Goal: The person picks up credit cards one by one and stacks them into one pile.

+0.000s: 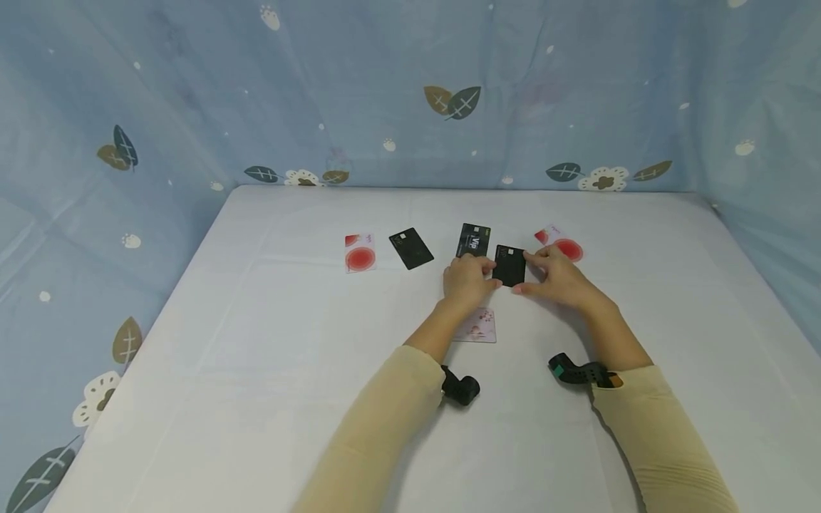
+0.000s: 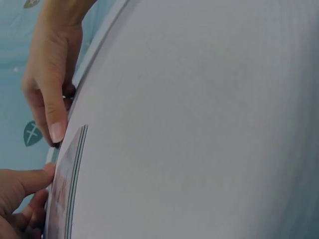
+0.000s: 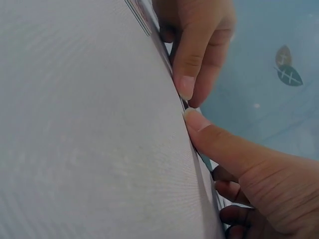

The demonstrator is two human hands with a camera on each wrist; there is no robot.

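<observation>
A black card [image 1: 509,266] with a small chip lies on the white table between the two hands. At its left edge is the left hand [image 1: 467,282], thumb by the lower corner and a finger by the upper one. The right hand [image 1: 559,278] holds the opposite edge between thumb and index finger, which sit at its two right corners. A black VIP card [image 1: 474,236] lies just beyond the left hand's fingers. Below the left hand is a pink flowered card [image 1: 479,328], partly covered by that wrist; its edge looks layered in the left wrist view.
Farther left lie a tilted black card [image 1: 411,248] and a card with a red circle [image 1: 360,254]. Another red-circle card [image 1: 569,248] is behind the right hand, partly hidden. Blue patterned cloth [image 1: 385,85] rises behind the white table [image 1: 288,342].
</observation>
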